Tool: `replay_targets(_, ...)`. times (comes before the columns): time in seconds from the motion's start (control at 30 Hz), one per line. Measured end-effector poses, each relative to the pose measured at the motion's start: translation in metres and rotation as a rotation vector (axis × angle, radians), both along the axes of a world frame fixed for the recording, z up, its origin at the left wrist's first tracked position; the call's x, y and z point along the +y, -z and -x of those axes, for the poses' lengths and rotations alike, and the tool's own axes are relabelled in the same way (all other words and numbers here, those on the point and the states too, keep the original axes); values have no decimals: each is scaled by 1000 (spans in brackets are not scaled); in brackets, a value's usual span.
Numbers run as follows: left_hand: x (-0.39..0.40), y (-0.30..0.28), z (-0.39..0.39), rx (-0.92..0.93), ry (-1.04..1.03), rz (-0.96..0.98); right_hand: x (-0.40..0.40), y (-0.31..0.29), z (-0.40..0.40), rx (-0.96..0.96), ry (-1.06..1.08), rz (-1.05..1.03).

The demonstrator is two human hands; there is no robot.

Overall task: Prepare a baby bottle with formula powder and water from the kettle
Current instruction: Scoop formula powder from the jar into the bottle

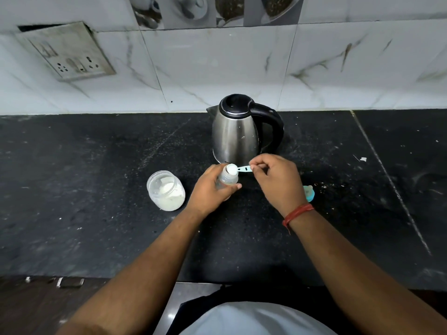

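Observation:
My left hand [210,187] grips a clear baby bottle [227,178], uncapped and upright on the black counter. My right hand [275,175] pinches the handle of a pale blue scoop [242,169], whose bowl of white powder rests over the bottle's mouth. An open clear jar of white formula powder [166,193] stands to the left of the bottle. A steel kettle [238,131] with a black lid and handle stands just behind the hands. A blue bottle cap [309,192] lies to the right, partly hidden by my right wrist.
The black stone counter [96,189] runs left and right, with a seam [391,184] on the right side. A tiled wall with a socket plate [70,53] rises behind. The counter's front edge [121,278] is near my body.

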State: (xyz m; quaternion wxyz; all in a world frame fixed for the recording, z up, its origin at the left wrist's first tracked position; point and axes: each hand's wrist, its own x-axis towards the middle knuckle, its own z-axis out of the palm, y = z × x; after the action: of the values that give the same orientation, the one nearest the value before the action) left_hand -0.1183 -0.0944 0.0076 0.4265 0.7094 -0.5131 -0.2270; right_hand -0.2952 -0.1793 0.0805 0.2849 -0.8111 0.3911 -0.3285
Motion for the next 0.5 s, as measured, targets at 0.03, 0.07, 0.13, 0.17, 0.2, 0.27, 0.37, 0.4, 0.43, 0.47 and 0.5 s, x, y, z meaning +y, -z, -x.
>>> replay_targets(0.03,1,-1,-2,2,2,6,3,-2,-1,41,-33,92)
replay_targets(0.07,1,-2,-3,5,5,14,5,-5,-1,86,-65,185)
replay_targets(0.13,2,-4,-5,24,12,32,8,-9,-2,187,-151,331)
replay_targets(0.17,3,-5,-6,35,14,39,10,-11,-2,234,-205,386)
replay_targets(0.2,4,-7,-7,42,14,42,11,-13,-3,266,-245,436)
replay_targets(0.27,4,-9,-9,56,12,49,10,-19,-3,267,-268,497)
replay_targets(0.37,5,-12,-11,62,16,63,8,-23,-4,304,-326,574)
replay_targets(0.4,5,-13,-11,64,19,65,7,-24,-4,312,-335,582)
replay_targets(0.43,5,-14,-11,70,20,67,5,-25,-4,311,-335,579)
replay_targets(0.47,5,-15,-11,75,20,71,4,-25,-4,312,-334,574)
replay_targets(0.5,4,-16,-11,77,19,74,3,-25,-4,319,-336,571)
